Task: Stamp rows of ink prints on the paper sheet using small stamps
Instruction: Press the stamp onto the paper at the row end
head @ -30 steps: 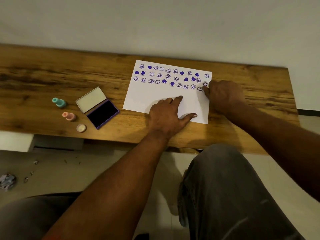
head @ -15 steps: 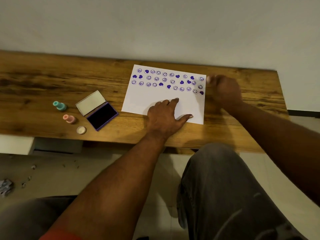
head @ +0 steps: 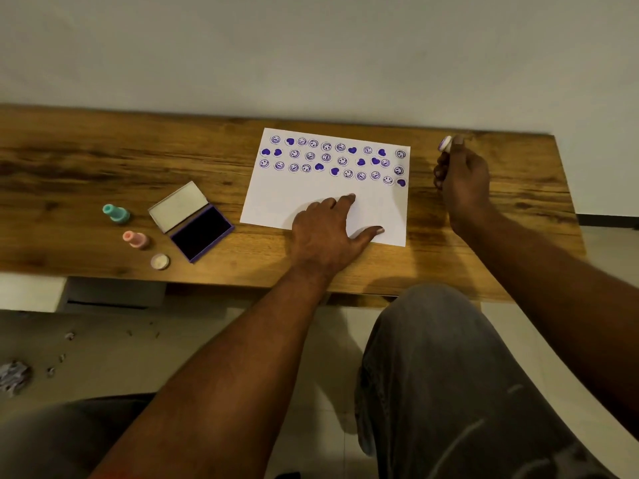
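A white paper sheet (head: 297, 202) lies on the wooden table (head: 103, 160), its upper part covered with rows of purple smiley and heart prints. My left hand (head: 325, 229) rests flat on the sheet's lower edge, fingers spread. To the right of the sheet, my right hand (head: 463, 178) is raised off the paper and holds a small stamp (head: 445, 144) with its inked face tilted up and left. An open purple ink pad (head: 202, 233) with its lid folded back sits left of the sheet.
Left of the ink pad are a teal stamp (head: 117, 213), a pink stamp (head: 136, 238) and a small round cap (head: 159, 261). The table's front edge runs just below my left wrist. My knees and a tiled floor with bits of litter show below.
My right hand lifted the stamp off the sheet's right edge and moved right, leaving a new heart print at the end of the third row. My left hand stayed on the paper.
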`<state>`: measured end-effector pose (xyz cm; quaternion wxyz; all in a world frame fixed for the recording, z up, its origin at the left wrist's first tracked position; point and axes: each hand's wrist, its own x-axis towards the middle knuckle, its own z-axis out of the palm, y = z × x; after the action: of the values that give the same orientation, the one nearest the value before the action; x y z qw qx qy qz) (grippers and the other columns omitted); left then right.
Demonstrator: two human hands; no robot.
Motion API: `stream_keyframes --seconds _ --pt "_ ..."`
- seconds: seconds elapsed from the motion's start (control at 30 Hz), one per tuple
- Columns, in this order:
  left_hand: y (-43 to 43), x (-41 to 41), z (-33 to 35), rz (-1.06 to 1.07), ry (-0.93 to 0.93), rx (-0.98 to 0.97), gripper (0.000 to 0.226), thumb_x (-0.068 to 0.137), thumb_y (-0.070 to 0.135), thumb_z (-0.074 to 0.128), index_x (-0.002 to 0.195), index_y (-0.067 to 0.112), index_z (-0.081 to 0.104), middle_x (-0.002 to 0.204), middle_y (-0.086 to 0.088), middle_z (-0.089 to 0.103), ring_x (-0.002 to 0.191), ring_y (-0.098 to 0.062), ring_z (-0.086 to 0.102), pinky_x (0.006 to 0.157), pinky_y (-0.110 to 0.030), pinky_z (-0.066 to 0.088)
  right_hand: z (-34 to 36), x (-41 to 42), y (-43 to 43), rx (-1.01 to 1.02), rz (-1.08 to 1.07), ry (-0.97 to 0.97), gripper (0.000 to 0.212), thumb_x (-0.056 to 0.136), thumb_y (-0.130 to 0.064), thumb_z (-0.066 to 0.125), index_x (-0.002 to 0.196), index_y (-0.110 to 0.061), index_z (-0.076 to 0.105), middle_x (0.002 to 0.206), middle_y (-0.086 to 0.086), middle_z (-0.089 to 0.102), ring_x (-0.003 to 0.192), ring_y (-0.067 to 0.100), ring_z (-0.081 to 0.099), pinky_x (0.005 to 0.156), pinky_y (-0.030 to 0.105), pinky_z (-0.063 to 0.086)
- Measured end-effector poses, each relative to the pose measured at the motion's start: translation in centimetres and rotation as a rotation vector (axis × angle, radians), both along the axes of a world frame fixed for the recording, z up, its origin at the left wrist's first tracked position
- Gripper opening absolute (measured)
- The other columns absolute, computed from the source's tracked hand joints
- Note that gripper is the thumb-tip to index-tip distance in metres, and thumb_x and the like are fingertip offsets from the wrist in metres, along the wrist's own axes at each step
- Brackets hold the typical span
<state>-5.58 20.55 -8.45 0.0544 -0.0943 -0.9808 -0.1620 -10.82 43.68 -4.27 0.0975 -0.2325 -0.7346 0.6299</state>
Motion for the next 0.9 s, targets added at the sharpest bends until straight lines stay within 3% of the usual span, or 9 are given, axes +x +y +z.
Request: stream_keyframes --seconds 0.23,0.4,0.53,0.63,0.77,0.9 --pt "0.1 -0.1 0.0 -0.034 -0.024 0.021 0.092 0.090 0.088 0.044 0.160 0.028 0.042 0.150 -0.004 0.060 0.131 -0.027 0.060 0.100 -0.044 0.053 -0.1 0.6 0.1 0.150 0.036 -0.015 0.031 0.099 -0.048 0.060 0.104 -0.023 0.076 0.084 -0.006 0.074 0.069 0.008 0.063 0.066 0.032 0.051" --pt "-0.3 0.4 0.4 0.024 0.041 0.121 0.085 0.092 0.082 0.052 0.156 0.026 0.050 0.144 -0.005 0.065 0.125 -0.026 0.065 0.097 -0.042 0.056 0.9 0.7 -1.6 0.226 0.099 0.008 0.029 0.095 -0.035 0.073 0.122 -0.023 0.076 0.090 -0.022 0.074 0.074 -0.009 0.065 0.059 0.014 0.051" --pt "-1.6 1.4 1.0 0.095 0.133 0.326 0.070 0.093 0.069 0.065 0.144 0.021 0.064 0.124 -0.004 0.075 0.105 -0.020 0.071 0.086 -0.037 0.058 1.8 0.4 -3.0 0.305 0.183 0.045 0.032 0.092 -0.025 0.078 0.123 -0.019 0.077 0.103 -0.002 0.078 0.082 0.009 0.069 0.068 0.026 0.054" --pt "-4.2 2.5 1.4 0.135 0.196 0.403 0.062 0.094 0.063 0.069 0.137 0.018 0.069 0.109 -0.003 0.076 0.091 -0.016 0.069 0.076 -0.035 0.057 2.4 0.0 -4.8 0.439 0.310 0.051 0.035 0.091 -0.025 0.079 0.125 -0.022 0.075 0.108 -0.004 0.076 0.094 0.020 0.072 0.081 0.033 0.059" --pt "-9.7 4.0 2.3 0.272 0.232 0.400 0.056 0.095 0.060 0.070 0.132 0.018 0.070 0.093 -0.001 0.073 0.082 -0.015 0.066 0.068 -0.035 0.055 2.9 -0.2 -9.5 0.549 0.462 0.082 0.037 0.085 -0.033 0.085 0.119 -0.022 0.077 0.093 -0.008 0.072 0.075 -0.005 0.064 0.069 0.006 0.048" --pt "-14.9 5.4 2.5 0.403 0.232 0.405 0.052 0.096 0.059 0.068 0.129 0.019 0.071 0.100 -0.001 0.075 0.092 -0.018 0.070 0.076 -0.038 0.058 3.2 0.0 -16.0 0.550 0.597 0.090 0.032 0.083 -0.038 0.086 0.110 -0.024 0.079 0.094 -0.009 0.075 0.077 -0.003 0.066 0.070 0.006 0.047"
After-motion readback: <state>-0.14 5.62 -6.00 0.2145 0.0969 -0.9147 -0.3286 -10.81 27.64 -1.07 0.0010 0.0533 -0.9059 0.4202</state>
